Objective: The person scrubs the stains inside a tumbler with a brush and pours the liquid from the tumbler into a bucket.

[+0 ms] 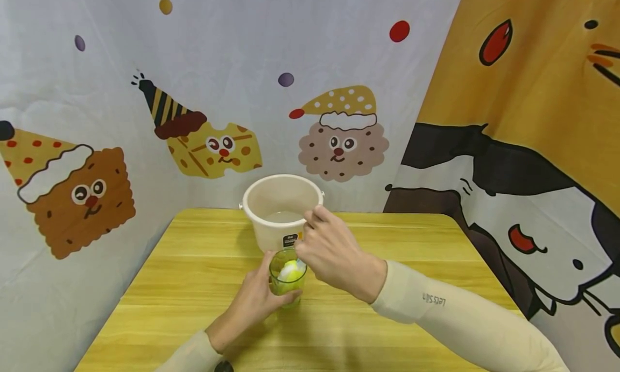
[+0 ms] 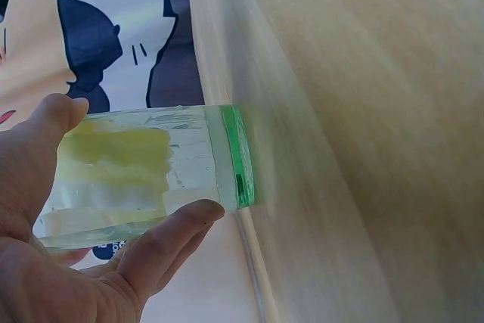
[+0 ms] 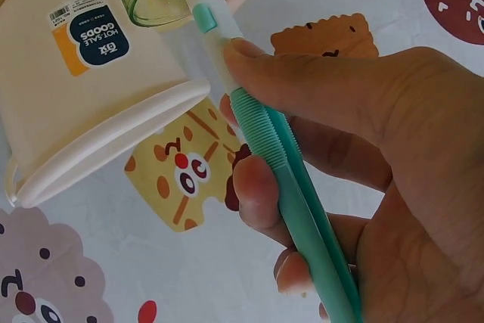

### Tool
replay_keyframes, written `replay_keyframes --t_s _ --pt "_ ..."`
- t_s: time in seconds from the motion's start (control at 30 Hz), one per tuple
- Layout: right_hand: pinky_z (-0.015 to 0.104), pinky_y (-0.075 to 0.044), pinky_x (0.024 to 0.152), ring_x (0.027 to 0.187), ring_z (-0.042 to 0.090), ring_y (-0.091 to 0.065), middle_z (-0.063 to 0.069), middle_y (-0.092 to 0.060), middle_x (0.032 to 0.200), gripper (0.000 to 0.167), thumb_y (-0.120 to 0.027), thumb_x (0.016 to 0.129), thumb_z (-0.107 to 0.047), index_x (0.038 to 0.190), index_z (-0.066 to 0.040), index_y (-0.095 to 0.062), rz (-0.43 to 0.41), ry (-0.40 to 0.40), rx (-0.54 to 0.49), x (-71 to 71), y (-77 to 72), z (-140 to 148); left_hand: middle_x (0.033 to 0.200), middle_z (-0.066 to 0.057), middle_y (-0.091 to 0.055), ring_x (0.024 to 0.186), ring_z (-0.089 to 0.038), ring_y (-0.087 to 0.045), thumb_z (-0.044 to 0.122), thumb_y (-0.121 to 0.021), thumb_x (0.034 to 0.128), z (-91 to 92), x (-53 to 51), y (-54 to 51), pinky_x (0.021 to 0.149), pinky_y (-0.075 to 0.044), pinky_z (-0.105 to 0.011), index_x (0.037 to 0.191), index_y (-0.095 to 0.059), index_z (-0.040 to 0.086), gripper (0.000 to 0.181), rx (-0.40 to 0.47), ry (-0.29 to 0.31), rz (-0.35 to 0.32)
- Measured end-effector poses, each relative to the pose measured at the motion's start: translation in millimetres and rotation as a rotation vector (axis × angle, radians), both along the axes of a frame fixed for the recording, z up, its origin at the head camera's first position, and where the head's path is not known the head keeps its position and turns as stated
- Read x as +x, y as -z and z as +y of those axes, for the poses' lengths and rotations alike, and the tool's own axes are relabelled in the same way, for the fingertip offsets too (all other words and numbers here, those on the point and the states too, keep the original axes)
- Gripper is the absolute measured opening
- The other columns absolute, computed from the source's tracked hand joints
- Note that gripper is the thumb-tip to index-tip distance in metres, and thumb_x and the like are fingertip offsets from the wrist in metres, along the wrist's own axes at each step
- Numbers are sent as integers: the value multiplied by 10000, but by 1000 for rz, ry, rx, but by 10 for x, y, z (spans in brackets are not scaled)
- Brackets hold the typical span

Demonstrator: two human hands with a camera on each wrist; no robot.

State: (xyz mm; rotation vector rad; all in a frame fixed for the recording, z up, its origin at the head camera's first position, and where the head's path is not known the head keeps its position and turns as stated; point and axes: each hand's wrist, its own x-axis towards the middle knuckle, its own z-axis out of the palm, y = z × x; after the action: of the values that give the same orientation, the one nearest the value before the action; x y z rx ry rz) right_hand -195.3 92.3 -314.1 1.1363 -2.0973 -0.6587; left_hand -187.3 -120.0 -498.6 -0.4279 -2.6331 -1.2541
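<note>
Closest to the camera is your right sleeve (image 1: 465,313), and past the cuff your right hand (image 1: 339,256) has its fingers wrapped round a teal handle (image 3: 261,134). Its white end reaches into the green-tinted glass (image 2: 144,175), where a yellow-and-white sponge (image 1: 291,271) sits. Your left hand (image 1: 252,294) grips the glass, pretty much upright, just in front of the white bucket (image 1: 263,234) on the wooden table (image 1: 411,243).

Clear green-based glass (image 2: 193,158) with a teal-handled brush (image 3: 299,198)
The glass is held upright; the brush is gripped by its handle, its yellow-and-white head (image 1: 290,272) inside the glass.
</note>
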Motion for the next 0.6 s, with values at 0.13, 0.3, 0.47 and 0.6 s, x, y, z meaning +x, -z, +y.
replay_keyframes --t_s 0.13,0.3,0.47,0.6 --pt "351 -424 948 874 218 -534 -34 -744 736 251 -913 812 -220 684 -298 -712 -4 -9 -5 1 7 13 1409 -100 -822 1218 -287 -840 358 -1088 844 -5 -3 8 964 -735 -422 1650 -497 195 1013 3 10 -3" --pt "353 -427 953 879 219 -531 -37 -754 753 215 -915 804 -219 713 -292 -735 -20 -12 -5 4 7 31 1411 -96 -819 1219 -278 -836 366 -1089 844 -9 -6 17 967 -729 -412 1654 -495 196 1019 6 11 -8" --pt "353 -423 948 884 222 -528 -33 -740 755 186 -913 839 -250 751 -275 -751 -20 -38 -7 -14 15 58 1404 -102 -822 1212 -273 -835 373 -1089 841 -7 -5 14 969 -727 -419 1656 -496 190 1025 5 4 -13" --pt "357 -420 951 916 229 -558 -19 -790 808 131 -932 868 -286 829 -276 -807 1 -72 -6 -35 26 97 1400 -101 -822 1214 -266 -832 368 -1089 840 -6 -2 5 981 -724 -424 1649 -499 188 1017 5 5 -9"
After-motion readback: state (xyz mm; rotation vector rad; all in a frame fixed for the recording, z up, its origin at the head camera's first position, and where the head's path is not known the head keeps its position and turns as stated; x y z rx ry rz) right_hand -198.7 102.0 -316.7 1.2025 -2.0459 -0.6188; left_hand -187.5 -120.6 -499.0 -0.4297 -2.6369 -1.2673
